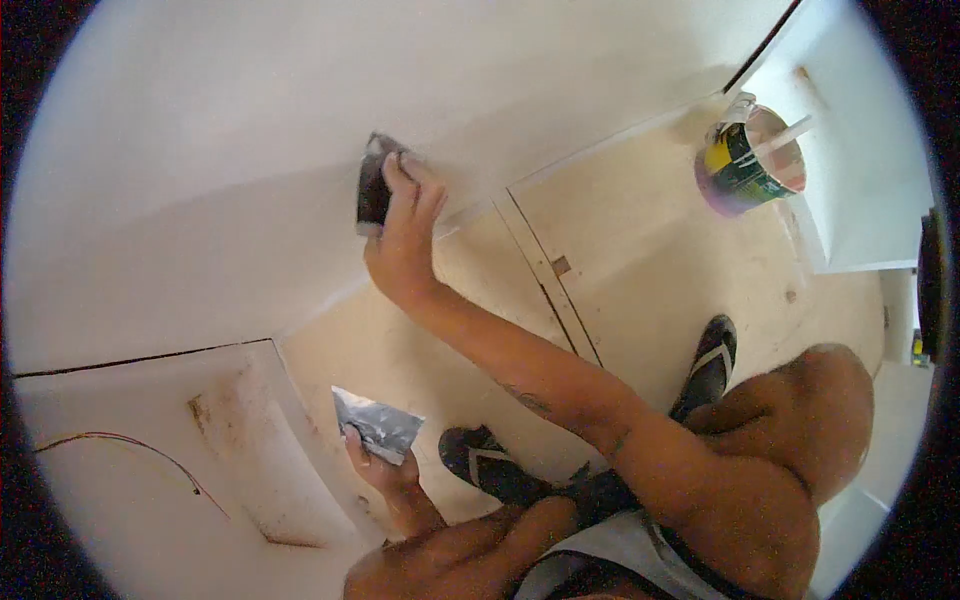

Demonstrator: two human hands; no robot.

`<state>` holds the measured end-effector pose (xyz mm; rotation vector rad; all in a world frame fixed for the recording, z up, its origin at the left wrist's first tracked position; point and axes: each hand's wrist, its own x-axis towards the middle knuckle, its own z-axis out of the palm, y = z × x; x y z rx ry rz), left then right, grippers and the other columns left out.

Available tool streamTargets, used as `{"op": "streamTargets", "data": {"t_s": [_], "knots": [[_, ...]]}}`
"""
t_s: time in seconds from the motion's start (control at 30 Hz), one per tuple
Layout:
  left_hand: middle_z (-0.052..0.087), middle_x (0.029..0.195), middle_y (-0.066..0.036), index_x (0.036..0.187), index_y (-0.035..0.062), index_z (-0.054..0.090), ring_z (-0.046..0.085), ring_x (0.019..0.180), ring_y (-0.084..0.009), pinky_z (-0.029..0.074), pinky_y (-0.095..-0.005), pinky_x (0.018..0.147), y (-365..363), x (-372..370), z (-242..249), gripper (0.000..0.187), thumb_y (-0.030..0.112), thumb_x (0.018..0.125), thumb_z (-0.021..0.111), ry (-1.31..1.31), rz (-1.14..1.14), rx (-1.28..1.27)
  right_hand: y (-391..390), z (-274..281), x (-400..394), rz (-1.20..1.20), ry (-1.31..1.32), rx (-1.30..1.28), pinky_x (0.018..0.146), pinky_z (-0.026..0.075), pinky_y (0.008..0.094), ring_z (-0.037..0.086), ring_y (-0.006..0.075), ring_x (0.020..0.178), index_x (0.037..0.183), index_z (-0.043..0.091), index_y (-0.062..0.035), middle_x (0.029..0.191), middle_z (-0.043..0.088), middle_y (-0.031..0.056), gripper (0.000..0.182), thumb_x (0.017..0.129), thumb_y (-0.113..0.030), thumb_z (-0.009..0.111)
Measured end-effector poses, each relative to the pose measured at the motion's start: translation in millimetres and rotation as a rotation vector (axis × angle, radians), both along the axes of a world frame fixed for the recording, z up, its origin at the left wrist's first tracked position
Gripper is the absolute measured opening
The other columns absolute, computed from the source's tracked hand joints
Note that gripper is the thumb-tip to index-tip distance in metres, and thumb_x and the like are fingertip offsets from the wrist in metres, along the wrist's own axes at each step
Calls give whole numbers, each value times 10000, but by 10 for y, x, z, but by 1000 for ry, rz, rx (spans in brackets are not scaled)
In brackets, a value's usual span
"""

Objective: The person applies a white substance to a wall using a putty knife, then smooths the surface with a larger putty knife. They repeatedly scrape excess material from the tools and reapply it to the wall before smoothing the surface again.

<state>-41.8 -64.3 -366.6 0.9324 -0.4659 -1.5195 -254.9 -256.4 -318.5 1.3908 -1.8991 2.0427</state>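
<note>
My right hand (408, 235) reaches out to the white wall (230, 140), its fingers closed round a dark flat-bladed scraper (374, 188) that lies against the wall surface. Lower left, near my left knee, my left hand (380, 468) holds a shiny metal putty blade (378, 425) with some pale material on it. The blade is away from the wall, above the tan floor.
A paint bucket (745, 170) with a pale stick in it stands at the upper right. My sandalled feet (708, 368) are on the tan floor (650, 260). Thin loose wires (150, 448) hang from a stained recess (250, 450) at the lower left.
</note>
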Motion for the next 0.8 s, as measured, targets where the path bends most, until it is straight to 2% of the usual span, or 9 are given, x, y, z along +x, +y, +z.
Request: {"op": "streamTargets", "data": {"t_s": [0.3,0.5,0.57,0.6,0.67,0.7,0.73,0.77,0.8], "knots": [[650,1020,-86,1173,68,555,638,849,-214,535,-338,710,1,-60,-44,364,349,942,558,78,276,138,-53,-464,715,121,182,76,1012,306,526,380,439,1201,1369,387,37,1316,365,241,773,635,162,594],[644,981,-84,1160,67,559,632,796,-206,513,-293,587,40,-17,-121,355,344,937,561,-174,339,121,125,-548,842,184,289,128,1005,353,501,415,422,1191,1344,441,-7,1305,406,207,660,708,115,571],[647,975,-85,1150,70,565,631,788,-200,510,-289,576,45,-140,17,332,329,943,552,-40,352,142,352,-602,783,405,249,356,1024,371,483,419,405,1214,1341,457,-38,1310,414,187,639,726,91,577],[649,969,-85,1140,72,572,631,780,-193,507,-286,565,49,-167,74,311,314,948,542,94,340,163,500,-601,699,415,253,338,1024,371,483,419,405,1214,1341,457,-38,1310,414,187,639,726,91,577],[667,972,-47,1076,101,607,657,821,-182,537,-316,620,44,-122,-3,245,305,954,549,161,305,112,870,-522,450,797,8,181,1028,383,473,437,360,1222,1361,466,-49,1356,439,190,630,755,29,617],[668,967,-45,1073,104,611,659,821,-169,547,-306,616,53,-119,-4,230,290,953,547,317,158,36,1060,-492,391,811,9,182,1028,383,473,437,360,1222,1361,466,-49,1356,439,190,630,755,29,617],[669,961,-43,1071,108,615,661,822,-155,556,-297,613,63,-112,-11,217,274,951,544,468,7,-42,1238,-431,337,1020,-33,77,1044,372,466,424,364,1244,1350,481,-57,1348,452,186,631,744,35,630],[673,950,-30,1088,100,623,661,806,-123,564,-278,596,51,-64,-137,222,252,950,539,507,-34,-57,1392,-355,287,1227,-75,-34,1061,360,458,411,367,1265,1339,495,-65,1341,464,183,632,734,42,644],[666,962,-43,1093,65,613,660,812,-155,558,-291,634,-2,-318,122,258,266,940,557,248,226,28,1515,-169,282,1307,-19,-140,1079,343,445,408,379,1279,1327,505,-66,1324,482,188,607,742,15,648]]}}
